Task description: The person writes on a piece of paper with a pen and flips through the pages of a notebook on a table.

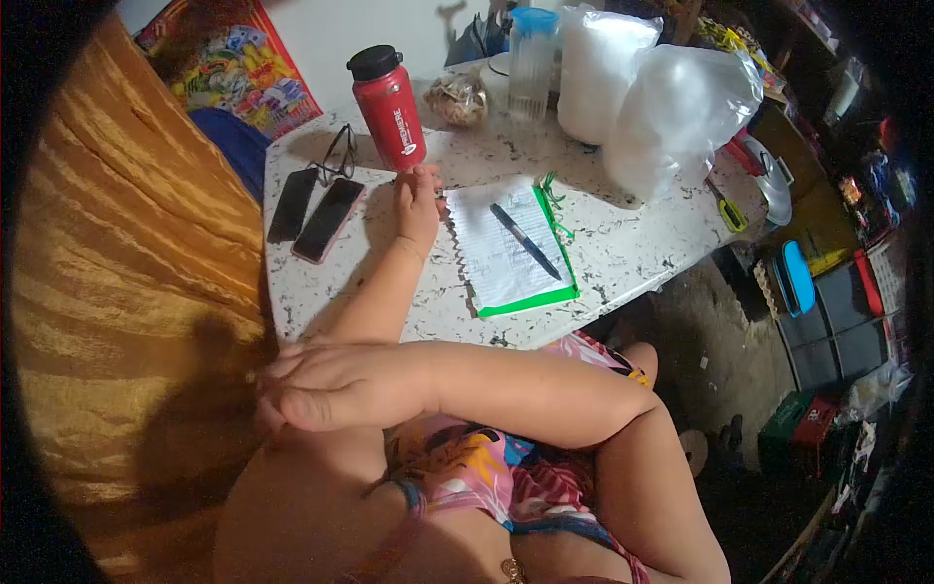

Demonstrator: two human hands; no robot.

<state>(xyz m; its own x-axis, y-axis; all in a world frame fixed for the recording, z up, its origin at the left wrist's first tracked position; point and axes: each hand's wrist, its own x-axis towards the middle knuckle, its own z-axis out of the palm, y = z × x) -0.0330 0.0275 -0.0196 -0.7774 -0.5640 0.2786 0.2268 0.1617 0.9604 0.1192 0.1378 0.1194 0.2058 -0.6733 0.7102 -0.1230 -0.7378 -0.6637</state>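
My left hand (418,209) rests on the speckled table (623,243), fingers stretched forward and loosely bent, just below a red bottle (390,117) with a black lid. It lies beside the left edge of a spiral notepad (486,243) with lined paper and a green cover. A dark pen (525,240) lies slantwise on the page. My right arm crosses in front of my body. My right hand (336,384) lies over my left arm near the elbow, its thumb apart and its fingertips slightly blurred. Neither hand appears to hold an object.
Two phones (329,220) and eyeglasses (341,151) lie left of the bottle. Behind stand a tied bag of brownish pieces (457,101), a blue-lidded pitcher (532,68) and white-filled plastic bags (671,117). Scissors with yellow-green handles (728,210) lie near the right edge. An orange curtain (126,292) hangs left.
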